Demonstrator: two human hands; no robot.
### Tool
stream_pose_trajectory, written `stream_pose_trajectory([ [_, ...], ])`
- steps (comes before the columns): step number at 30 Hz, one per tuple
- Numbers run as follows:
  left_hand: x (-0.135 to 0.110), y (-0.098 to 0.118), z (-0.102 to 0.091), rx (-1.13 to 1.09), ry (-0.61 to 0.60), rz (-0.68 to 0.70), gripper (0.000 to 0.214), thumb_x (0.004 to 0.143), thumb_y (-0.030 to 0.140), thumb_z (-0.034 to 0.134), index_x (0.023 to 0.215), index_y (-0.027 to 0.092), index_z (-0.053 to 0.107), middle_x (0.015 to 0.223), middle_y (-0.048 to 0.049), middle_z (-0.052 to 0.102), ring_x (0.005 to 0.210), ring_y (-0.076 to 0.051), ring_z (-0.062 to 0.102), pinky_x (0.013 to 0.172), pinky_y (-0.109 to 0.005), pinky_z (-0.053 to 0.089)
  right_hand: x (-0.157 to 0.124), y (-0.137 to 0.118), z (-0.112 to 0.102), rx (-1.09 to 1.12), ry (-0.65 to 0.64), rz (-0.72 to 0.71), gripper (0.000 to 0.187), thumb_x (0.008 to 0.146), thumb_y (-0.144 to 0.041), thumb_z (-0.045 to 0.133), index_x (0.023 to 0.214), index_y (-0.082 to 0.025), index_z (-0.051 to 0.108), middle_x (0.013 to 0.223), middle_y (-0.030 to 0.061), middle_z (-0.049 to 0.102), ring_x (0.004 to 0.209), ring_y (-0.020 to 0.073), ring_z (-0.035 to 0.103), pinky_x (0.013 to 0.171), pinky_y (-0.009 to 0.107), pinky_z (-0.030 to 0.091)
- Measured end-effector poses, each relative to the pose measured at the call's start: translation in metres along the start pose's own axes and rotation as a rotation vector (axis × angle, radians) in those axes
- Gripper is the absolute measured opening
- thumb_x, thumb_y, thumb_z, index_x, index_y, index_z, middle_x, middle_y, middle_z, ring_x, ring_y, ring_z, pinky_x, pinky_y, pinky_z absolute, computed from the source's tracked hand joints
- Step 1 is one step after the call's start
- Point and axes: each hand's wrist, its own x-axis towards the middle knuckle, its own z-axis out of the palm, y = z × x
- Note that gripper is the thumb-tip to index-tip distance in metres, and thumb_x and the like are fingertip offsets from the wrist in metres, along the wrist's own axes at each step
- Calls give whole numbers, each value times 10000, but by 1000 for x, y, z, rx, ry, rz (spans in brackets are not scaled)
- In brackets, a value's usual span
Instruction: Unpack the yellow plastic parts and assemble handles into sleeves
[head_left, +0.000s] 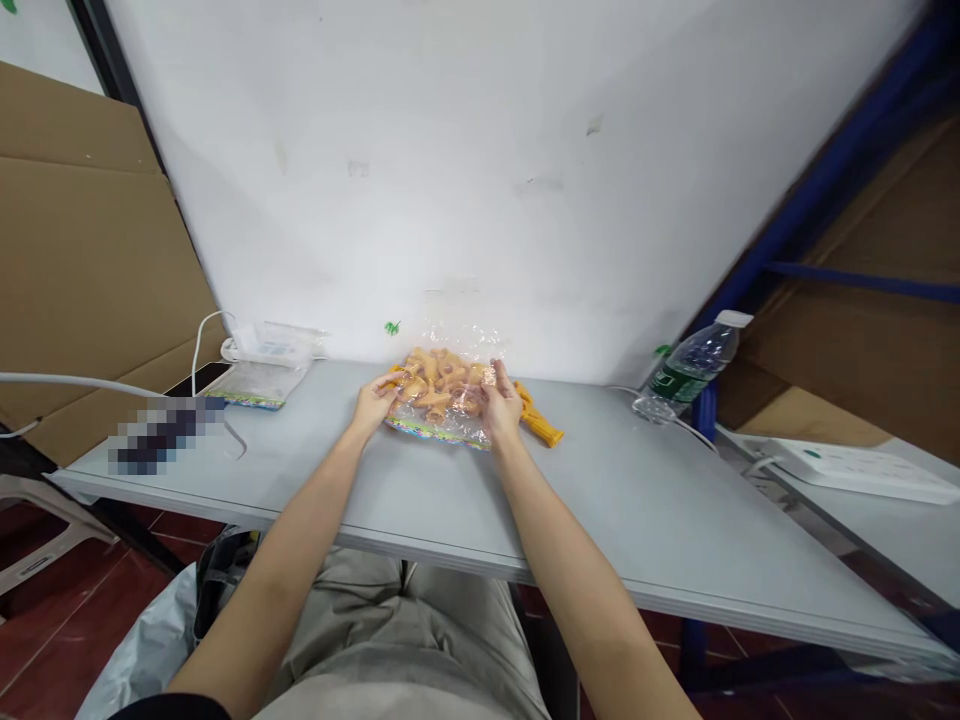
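Note:
A clear plastic bag with a colourful printed strip along its near edge rests on the grey table. Several orange-tan moulded pieces show through its film; some look star-shaped. My left hand grips the bag's left side, thumb and fingers closed on the film. On the opposite side, my right hand is closed on the bag's right edge. Just beyond the right hand lies a bundle of yellow-orange pieces, partly hidden by that hand.
A clear bottle with a green label leans at the right. Another clear packet lies at the left, near a white cable and a blurred-out object. A cardboard panel borders the left; a white power strip lies far right.

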Motion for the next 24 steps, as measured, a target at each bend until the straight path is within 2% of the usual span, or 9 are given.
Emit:
stream_pose_trajectory([
  [3, 1, -4, -1, 221, 85, 207, 266, 799, 168, 568, 1022, 163, 712, 1140, -110, 662, 861, -166, 656, 793, -314, 537, -2, 0, 2, -17, -6, -26, 743, 728, -225, 568, 1453, -267, 415, 1544, 56, 343, 835, 174, 716, 818, 349, 588],
  [5, -2, -4, -1, 404, 114, 389, 268, 808, 176, 563, 1030, 188, 714, 1206, -106, 632, 1074, -208, 606, 972, -376, 476, -2, 0, 2, -26, 6, -47, 766, 740, -243, 574, 1477, -277, 370, 1574, 56, 275, 887, 185, 712, 831, 352, 582],
  [8, -13, 4, 5, 602, -14, 551, 357, 820, 253, 605, 1170, 228, 669, 1344, -97, 566, 1288, -244, 472, 1122, -447, 329, 1, 2, 1, -24, 39, -80, 807, 762, -270, 582, 1511, -307, 281, 1609, 50, 150, 1021, 218, 684, 853, 361, 574],
  [12, -32, 18, 19, 639, -353, 564, 632, 673, 372, 794, 1273, 291, 614, 1496, -73, 428, 1438, -313, 274, 1201, -502, 126, 7, 6, -3, 24, 71, -89, 868, 780, -277, 586, 1535, -340, 164, 1622, 15, 46, 1151, 230, 622, 947, 391, 536],
  [14, -38, 22, 27, 597, -432, 552, 608, 677, 306, 798, 1261, 300, 627, 1491, -62, 436, 1444, -323, 265, 1210, -503, 41, 9, 7, -4, 58, 79, -77, 887, 779, -271, 589, 1536, -363, 135, 1622, -13, 37, 1179, 230, 604, 987, 408, 512],
  [17, -38, 22, 34, 533, -396, 593, 425, 827, 117, 579, 1207, 287, 661, 1424, -46, 516, 1400, -282, 370, 1214, -487, 9, 9, 6, -3, 58, 30, -72, 881, 782, -313, 608, 1531, -378, 148, 1621, -11, 82, 1209, 238, 582, 1006, 418, 499],
  [20, -28, 24, 31, 496, -315, 589, 476, 814, 39, 474, 1180, 272, 671, 1379, -43, 561, 1379, -254, 408, 1216, -499, 39, 7, 4, -3, 23, -79, -87, 889, 781, -381, 630, 1525, -396, 143, 1618, 26, 118, 1228, 235, 565, 998, 414, 498],
  [22, -15, 31, 18, 518, -254, 536, 491, 771, 38, 499, 1177, 259, 666, 1375, -47, 567, 1391, -252, 389, 1207, -535, 50, 6, 3, -4, -19, -121, -96, 917, 770, -411, 647, 1522, -414, 122, 1615, 49, 133, 1221, 226, 569, 994, 406, 494],
  [24, 2, 43, -8, 647, -178, 504, 519, 748, 29, 485, 1185, 248, 657, 1396, -62, 550, 1399, -253, 377, 1195, -553, 56, 6, 3, -6, -80, -133, -117, 923, 762, -427, 649, 1523, -407, 127, 1606, 76, 163, 1196, 223, 586, 996, 399, 484],
])
